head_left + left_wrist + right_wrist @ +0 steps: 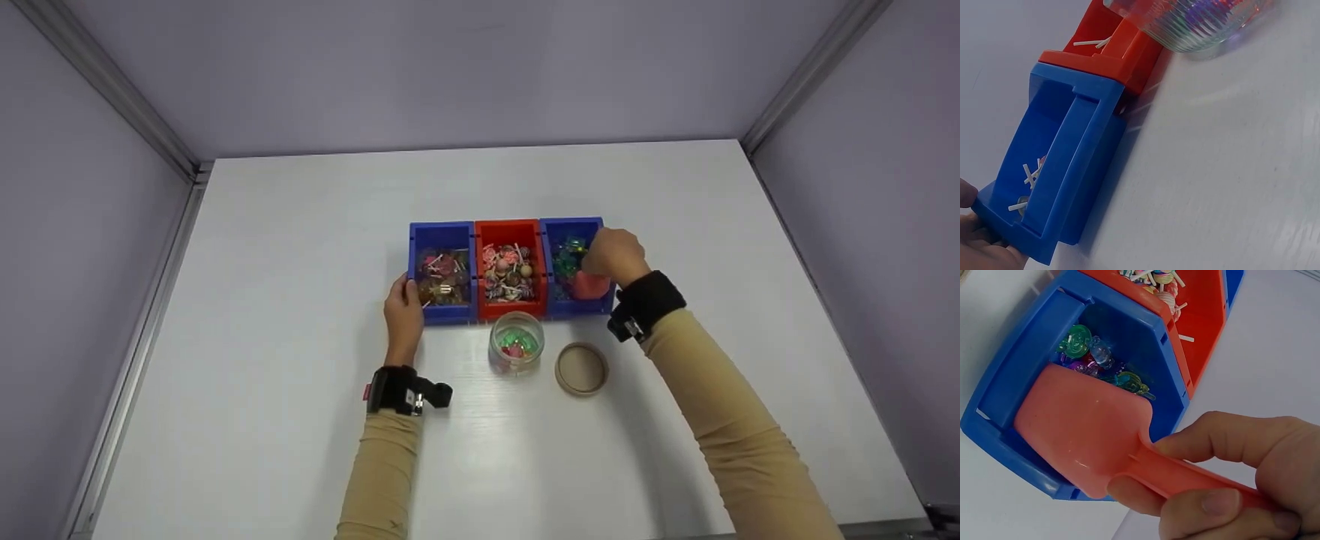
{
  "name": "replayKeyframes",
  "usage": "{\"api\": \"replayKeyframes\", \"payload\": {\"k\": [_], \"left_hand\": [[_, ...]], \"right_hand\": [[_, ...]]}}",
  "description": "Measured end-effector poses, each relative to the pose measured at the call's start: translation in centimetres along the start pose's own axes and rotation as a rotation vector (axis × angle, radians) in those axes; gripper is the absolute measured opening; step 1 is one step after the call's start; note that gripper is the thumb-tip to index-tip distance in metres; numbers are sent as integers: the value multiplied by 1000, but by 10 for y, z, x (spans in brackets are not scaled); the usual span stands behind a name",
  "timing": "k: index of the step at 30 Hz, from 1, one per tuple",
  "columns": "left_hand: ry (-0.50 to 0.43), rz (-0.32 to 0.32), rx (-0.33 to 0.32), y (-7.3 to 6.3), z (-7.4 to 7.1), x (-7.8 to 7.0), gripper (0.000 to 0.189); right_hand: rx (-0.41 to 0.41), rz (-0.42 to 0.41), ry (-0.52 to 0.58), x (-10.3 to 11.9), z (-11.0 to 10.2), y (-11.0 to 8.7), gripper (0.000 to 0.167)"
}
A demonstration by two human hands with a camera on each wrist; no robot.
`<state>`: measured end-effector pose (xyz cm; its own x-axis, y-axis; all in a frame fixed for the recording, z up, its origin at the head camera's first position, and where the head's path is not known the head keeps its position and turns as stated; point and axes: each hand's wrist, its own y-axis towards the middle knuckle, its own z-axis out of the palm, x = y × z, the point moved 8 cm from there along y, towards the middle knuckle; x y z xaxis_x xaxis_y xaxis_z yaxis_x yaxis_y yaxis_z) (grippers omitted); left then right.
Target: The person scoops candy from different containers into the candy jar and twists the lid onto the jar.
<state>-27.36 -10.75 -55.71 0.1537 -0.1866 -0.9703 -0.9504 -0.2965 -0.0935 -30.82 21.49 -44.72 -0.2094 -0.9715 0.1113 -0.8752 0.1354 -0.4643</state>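
Observation:
My right hand (616, 253) grips the handle of a pink scoop (1089, 422), its blade down inside the right blue bin (1013, 349). Beside the blade lie several clear coloured plastic charms (1078, 343), green, blue and purple. At the other end, my left hand (403, 315) holds the outer edge of the left blue bin (1089, 163), thumb on the rim and fingers beneath. Small pieces with white sticks (1030, 177) show in that bin. A glass jar (516, 343) with green and red pieces in it stands in front of the bins.
Between the blue bins sits a red bin (508, 232) of small lollipop-like pieces (510, 270), joined in one row. A round tan lid (582, 369) lies on the white table (300, 262) right of the jar. Walls enclose the table at the back and sides.

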Motion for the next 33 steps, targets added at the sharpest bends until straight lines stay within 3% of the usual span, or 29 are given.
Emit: {"api": "replayKeyframes", "payload": {"k": [13, 21, 27, 31, 33], "left_hand": [[-15, -11, 4, 2, -6, 0, 39], [18, -16, -5, 3, -8, 0, 40], [25, -22, 6, 2, -7, 0, 41], [25, -35, 15, 3, -6, 2, 42], [23, -33, 8, 4, -6, 2, 41]], "right_hand": [[-74, 13, 43, -5, 13, -9, 52], [-190, -36, 155, -11, 23, -21, 31], [-276, -36, 223, -17, 31, -25, 27], [-289, -28, 236, -19, 33, -26, 26], [-258, -26, 233, -19, 32, -24, 28]]}}
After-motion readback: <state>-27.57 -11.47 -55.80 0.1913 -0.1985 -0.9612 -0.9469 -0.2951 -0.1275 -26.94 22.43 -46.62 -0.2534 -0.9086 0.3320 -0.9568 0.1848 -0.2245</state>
